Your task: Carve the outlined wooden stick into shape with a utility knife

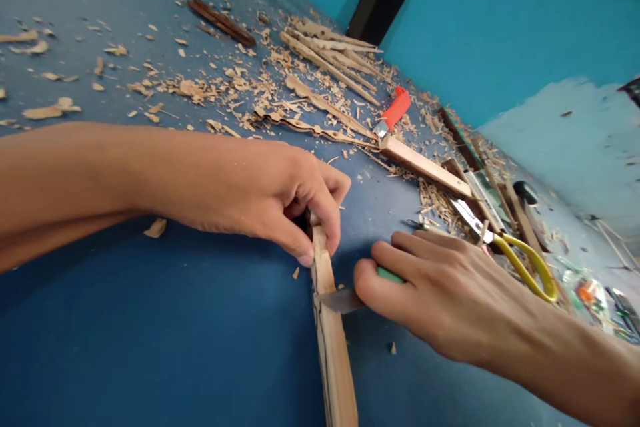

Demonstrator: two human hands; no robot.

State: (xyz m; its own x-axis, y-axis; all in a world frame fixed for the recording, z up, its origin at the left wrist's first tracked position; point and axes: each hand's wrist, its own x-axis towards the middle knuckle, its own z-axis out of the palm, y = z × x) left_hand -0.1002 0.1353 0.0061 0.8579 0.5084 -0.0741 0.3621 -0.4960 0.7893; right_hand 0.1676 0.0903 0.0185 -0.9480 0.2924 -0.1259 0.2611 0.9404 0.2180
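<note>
A narrow light wooden strip [334,353] runs from the bottom edge up to the middle of the blue table [150,333]. My left hand [260,190] is closed round the strip's upper end, thumb and fingers pinching it. My right hand [440,287] is closed on a knife with a green handle [389,274]; its metal blade [341,300] lies across the strip's side. A dark pencil line runs down the strip.
Wood shavings and offcuts [310,73] litter the far table. A red-handled knife [394,111], a wooden block [425,167], yellow-handled scissors [510,250] and a dark wood piece [217,19] lie behind my hands. A turquoise wall [500,13] borders the right.
</note>
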